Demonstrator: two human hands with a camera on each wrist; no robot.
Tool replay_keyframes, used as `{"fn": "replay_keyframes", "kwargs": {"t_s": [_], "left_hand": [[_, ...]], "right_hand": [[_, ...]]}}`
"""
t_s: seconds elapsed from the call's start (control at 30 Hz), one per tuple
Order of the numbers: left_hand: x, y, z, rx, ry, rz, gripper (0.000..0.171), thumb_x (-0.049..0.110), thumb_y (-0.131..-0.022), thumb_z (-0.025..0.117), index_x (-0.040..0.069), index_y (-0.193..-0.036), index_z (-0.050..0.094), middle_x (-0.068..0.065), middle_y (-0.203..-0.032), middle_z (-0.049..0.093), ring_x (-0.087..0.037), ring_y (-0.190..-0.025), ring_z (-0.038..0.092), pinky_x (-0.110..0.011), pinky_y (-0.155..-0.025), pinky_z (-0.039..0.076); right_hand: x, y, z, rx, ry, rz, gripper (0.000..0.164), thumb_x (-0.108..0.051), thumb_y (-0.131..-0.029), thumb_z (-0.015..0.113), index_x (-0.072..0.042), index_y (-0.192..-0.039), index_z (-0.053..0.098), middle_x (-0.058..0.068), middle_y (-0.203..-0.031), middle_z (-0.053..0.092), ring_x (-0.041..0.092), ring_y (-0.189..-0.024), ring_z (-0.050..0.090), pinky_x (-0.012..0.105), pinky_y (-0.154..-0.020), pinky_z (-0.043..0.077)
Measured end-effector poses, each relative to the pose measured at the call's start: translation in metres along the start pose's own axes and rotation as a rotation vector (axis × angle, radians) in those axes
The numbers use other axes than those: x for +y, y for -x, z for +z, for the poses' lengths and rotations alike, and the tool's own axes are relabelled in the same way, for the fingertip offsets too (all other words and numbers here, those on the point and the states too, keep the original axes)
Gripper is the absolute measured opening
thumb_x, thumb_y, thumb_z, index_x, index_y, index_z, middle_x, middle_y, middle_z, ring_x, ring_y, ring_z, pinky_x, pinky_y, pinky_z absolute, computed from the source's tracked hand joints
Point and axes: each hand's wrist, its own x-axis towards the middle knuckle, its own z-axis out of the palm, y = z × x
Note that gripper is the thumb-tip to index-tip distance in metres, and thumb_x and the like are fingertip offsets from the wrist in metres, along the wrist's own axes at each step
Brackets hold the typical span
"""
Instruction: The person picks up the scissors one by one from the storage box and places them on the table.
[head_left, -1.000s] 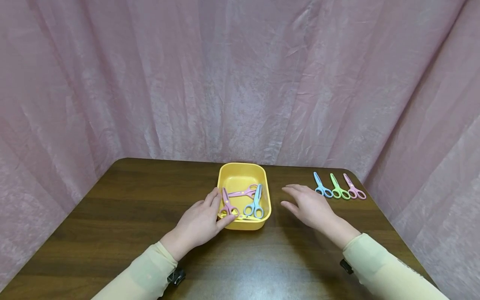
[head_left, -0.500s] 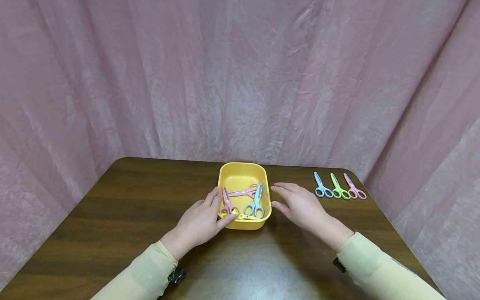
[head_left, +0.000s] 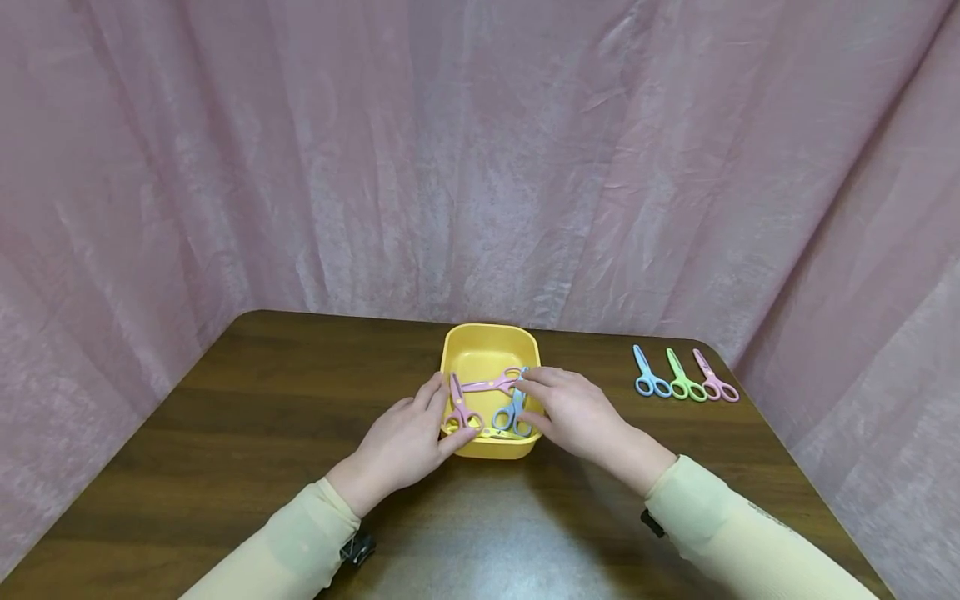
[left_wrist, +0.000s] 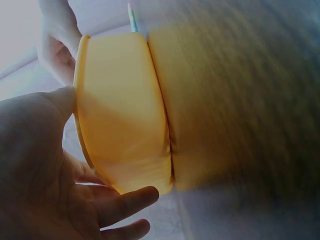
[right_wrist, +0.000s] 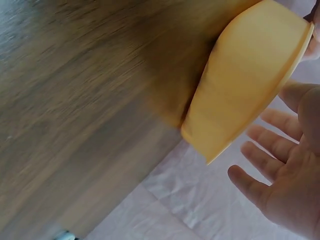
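A yellow plastic bin [head_left: 491,450] stands on the table, with several scissors inside. In it lie pink scissors [head_left: 457,400] at the left, more pink scissors [head_left: 483,385] crosswise, blue scissors [head_left: 510,410] at the right, and yellow ones [head_left: 495,433] along the near wall. My left hand [head_left: 405,437] holds the bin's near left corner, thumb on the rim and fingers along the outer wall [left_wrist: 120,100]. Over the right rim reaches my right hand [head_left: 573,412], its fingers spread above the blue scissors and partly covering them. Whether it touches them is unclear.
To the right on the brown wooden table [head_left: 247,417] lie blue scissors [head_left: 651,375], green scissors [head_left: 684,377] and pink scissors [head_left: 715,379] in a row, tips pointing away. A pink curtain [head_left: 480,167] hangs behind the table.
My right hand has moved left from beside the bin to above its right side, over the blue scissors. The left hand has stayed on the bin's near left corner.
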Motion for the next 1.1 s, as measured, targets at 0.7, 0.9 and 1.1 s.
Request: {"fn": "replay_keyframes", "kwargs": {"t_s": [0.7,0.9,1.1], "left_hand": [[0.0,0.001,0.001,-0.015,0.001,-0.006,0.092,0.065,-0.111,0.055,-0.008,-0.165,0.041,-0.029,-0.17,0.041,-0.041,-0.143,0.059,-0.054,-0.116,0.049],[-0.001,0.0,0.003,-0.02,0.003,-0.012,0.092,0.065,-0.111,0.056,-0.008,-0.164,0.043,-0.028,-0.171,0.04,-0.039,-0.147,0.056,-0.054,-0.116,0.049],[-0.002,0.0,0.003,-0.002,0.006,-0.004,0.094,0.066,-0.11,0.055,-0.007,-0.167,0.038,-0.029,-0.17,0.041,-0.04,-0.142,0.06,-0.055,-0.115,0.05]], "right_hand": [[-0.029,-0.034,-0.002,-0.287,0.168,0.046,0.029,-0.034,-0.083,0.097,-0.016,-0.093,0.077,-0.003,-0.082,0.072,0.016,-0.083,0.072,0.047,-0.09,0.052],[-0.03,-0.038,0.006,-0.301,0.263,0.025,0.035,-0.043,-0.082,0.098,-0.019,-0.087,0.072,-0.003,-0.079,0.074,0.016,-0.08,0.073,0.049,-0.095,0.054],[-0.031,-0.043,0.012,-0.309,0.229,0.015,0.034,-0.035,-0.079,0.101,-0.02,-0.083,0.071,-0.003,-0.078,0.073,0.016,-0.082,0.072,0.05,-0.097,0.053]]}}
